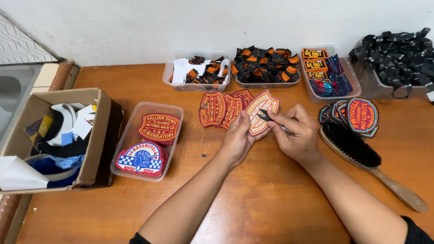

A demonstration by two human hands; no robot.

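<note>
At the far left of the wooden surface (253,199) an open cardboard box (101,135) holds paper and fabric offcuts, apparently kept to one side as a discard bin. Just right of it, a clear tray (176,118) contains finished embroidered patches laid face up. Near the centre, a fan of red shield patches (221,108) lies overlapped so each can be drawn in turn. The left hand (236,138) pins one shield patch (261,110) from that fan, tilted with its pale backing up (a position that exposes the edge), thumb and fingers closed on its near edge. The right hand (296,133) has its grip closed on small dark snips (267,116), tips touching the patch. Further right, a stack of dark patches (355,115) and a wooden-handled brush (361,158) lie within reach. Four bins of labels and straps line the far wall.
</note>
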